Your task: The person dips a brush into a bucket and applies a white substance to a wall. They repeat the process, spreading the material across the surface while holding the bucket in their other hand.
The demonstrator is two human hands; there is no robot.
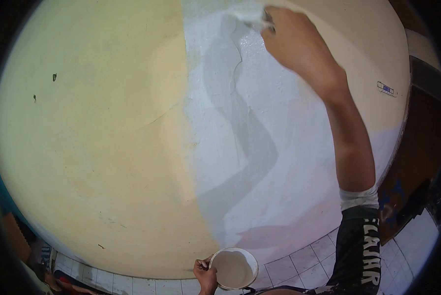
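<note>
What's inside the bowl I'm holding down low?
The bowl in the left hand holds pale whitish paint covering its bottom; how deep it goes cannot be seen.

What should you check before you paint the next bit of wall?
1. Grip on the brush: ok. The right hand is closed on it, high up against the wall.
2. Paint loaded on the brush: cannot tell, it is too blurred.
3. Bowl held safely: ok. The left hand grips its rim and it looks level.
4. Paint in the bowl: ok, white paint shows inside; how deep it is cannot be told.
5. Crack hidden: not ok, it shows through the white part.
6. Whole wall covered: not ok, the yellow part on the left is unpainted.
</note>
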